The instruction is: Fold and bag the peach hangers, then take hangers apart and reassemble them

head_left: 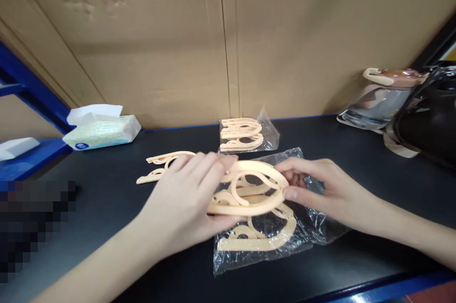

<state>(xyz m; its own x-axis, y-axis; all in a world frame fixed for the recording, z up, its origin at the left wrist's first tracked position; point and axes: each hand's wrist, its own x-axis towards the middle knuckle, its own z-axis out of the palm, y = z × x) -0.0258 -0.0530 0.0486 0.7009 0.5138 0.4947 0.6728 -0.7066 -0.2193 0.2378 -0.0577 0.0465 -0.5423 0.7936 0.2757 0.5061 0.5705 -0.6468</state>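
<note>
A peach plastic folding hanger [261,210], folded into a loop, is held above the table between both hands. My left hand [194,194] wraps round its left part, the fingers over the top and the thumb beneath. At the rounded right end, my right hand [313,184] pinches it between thumb and fingers. Right below lies a clear plastic bag [245,261] with more hangers of the same kind, one folded hanger [256,245] showing through near its front edge. Partly behind my left hand lie loose hanger pieces [151,178] on the black table.
Behind my hands is another clear bag [272,137] with several hangers. A tissue pack [107,132] stands at the back left of the black table [178,265]. A clear water jug [377,103] and a black bag [431,118] are at the right, with cardboard [160,46] behind.
</note>
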